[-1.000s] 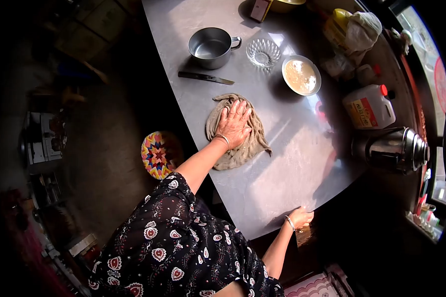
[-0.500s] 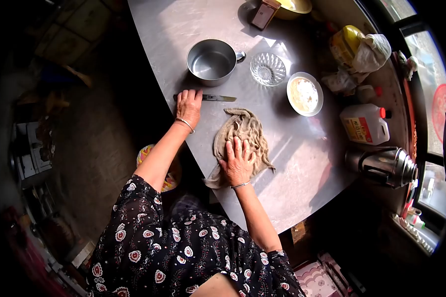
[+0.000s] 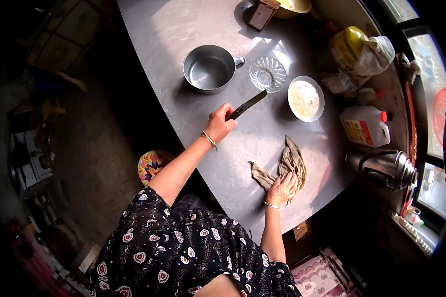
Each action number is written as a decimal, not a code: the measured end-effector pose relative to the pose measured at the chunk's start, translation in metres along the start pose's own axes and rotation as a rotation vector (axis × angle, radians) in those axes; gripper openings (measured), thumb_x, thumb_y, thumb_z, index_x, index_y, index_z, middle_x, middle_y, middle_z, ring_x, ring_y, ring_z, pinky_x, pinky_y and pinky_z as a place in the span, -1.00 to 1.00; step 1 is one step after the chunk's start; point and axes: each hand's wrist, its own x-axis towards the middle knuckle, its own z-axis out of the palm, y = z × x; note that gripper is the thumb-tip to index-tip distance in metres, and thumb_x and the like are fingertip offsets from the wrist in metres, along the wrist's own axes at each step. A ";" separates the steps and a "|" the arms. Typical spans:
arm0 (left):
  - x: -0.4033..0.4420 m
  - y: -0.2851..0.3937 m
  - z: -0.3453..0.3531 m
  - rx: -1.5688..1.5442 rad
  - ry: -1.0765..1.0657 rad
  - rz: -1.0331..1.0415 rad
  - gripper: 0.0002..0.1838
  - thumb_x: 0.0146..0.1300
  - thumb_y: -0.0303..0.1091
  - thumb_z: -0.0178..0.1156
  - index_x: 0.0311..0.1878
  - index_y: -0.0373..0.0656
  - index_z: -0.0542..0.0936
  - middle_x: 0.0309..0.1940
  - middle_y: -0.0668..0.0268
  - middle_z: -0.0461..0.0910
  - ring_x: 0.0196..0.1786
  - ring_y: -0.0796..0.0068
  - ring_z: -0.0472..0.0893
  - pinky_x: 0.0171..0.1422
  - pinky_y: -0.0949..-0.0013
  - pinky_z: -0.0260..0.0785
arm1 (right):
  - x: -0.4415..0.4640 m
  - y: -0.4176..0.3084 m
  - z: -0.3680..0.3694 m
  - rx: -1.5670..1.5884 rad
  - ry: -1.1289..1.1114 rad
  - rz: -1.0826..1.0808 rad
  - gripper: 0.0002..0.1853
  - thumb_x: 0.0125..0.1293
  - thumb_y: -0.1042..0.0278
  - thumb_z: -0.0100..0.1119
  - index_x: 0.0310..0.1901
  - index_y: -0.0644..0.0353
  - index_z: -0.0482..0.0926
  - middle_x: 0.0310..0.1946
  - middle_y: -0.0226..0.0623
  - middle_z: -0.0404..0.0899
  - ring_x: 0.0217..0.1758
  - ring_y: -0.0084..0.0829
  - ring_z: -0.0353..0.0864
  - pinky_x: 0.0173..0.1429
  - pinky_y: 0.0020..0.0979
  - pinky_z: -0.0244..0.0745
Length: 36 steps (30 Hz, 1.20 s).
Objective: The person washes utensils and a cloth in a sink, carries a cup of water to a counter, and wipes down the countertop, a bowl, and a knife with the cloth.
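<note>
My left hand (image 3: pixel 220 123) is closed round the handle of a knife (image 3: pixel 248 105), held over the table with its dark blade pointing up and right toward the glass dish (image 3: pixel 267 74). My right hand (image 3: pixel 283 190) presses on a crumpled grey-brown cloth (image 3: pixel 293 161) near the table's right front edge, fingers together over the fabric. One corner of the cloth trails out to the left. Beyond my left hand stands a metal pot (image 3: pixel 209 68) with a handle on its right. A white bowl (image 3: pixel 306 99) with pale, whitish contents sits right of the glass dish.
The grey metal table (image 3: pixel 233 171) has its edge close to my body. Along the right stand a plastic jug (image 3: pixel 365 125) with a red cap, a metal flask (image 3: pixel 380 167) and a yellow package (image 3: pixel 348 47). A brown box (image 3: pixel 264 15) and a yellow basin (image 3: pixel 293 8) are at the back.
My left hand has lifted the knife off the table and moved right, turning the blade upward. My right hand has swept the cloth rightward, bunching it.
</note>
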 end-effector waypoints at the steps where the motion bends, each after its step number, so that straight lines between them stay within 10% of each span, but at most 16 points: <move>1: 0.004 0.009 0.006 0.037 0.052 0.025 -0.87 -0.12 -0.45 0.12 -0.46 -0.23 0.41 -0.63 0.24 0.45 -0.51 0.42 0.49 -0.37 0.35 0.35 | -0.002 0.002 0.001 0.008 -0.001 0.022 -0.39 0.17 0.21 0.07 0.26 0.11 0.18 0.27 -0.23 0.16 0.34 -0.16 0.06 0.30 -0.03 -0.06; 8: 0.086 0.015 0.061 0.368 0.404 -0.050 -0.58 0.06 -0.02 0.17 -0.51 -0.27 0.53 -0.66 0.15 0.54 -0.44 0.28 0.57 -0.29 0.28 0.36 | 0.000 0.006 0.004 0.046 0.027 0.054 -0.44 0.24 0.08 -0.13 0.25 0.08 0.21 0.28 -0.25 0.15 0.37 -0.18 0.00 0.30 -0.03 -0.12; 17: 0.120 0.033 0.079 0.072 0.313 -0.161 -0.79 -0.04 -0.41 0.00 -0.42 -0.41 0.47 -0.72 0.10 0.53 -0.60 0.36 0.59 -0.41 0.36 0.39 | 0.003 0.008 0.000 0.100 0.020 0.076 -0.48 0.22 0.13 -0.09 0.22 0.08 0.25 0.26 -0.25 0.17 0.36 -0.17 0.03 0.31 -0.05 -0.10; 36: -0.052 -0.005 0.044 0.057 0.186 -0.210 -0.86 -0.03 -0.48 -0.01 -0.46 -0.41 0.41 -0.68 0.06 0.50 -0.67 0.29 0.57 -0.52 0.30 0.44 | 0.000 0.013 0.009 0.069 0.080 0.050 -0.49 0.19 0.15 -0.03 0.19 0.03 0.28 0.25 -0.32 0.17 0.33 -0.22 0.05 0.31 0.00 -0.12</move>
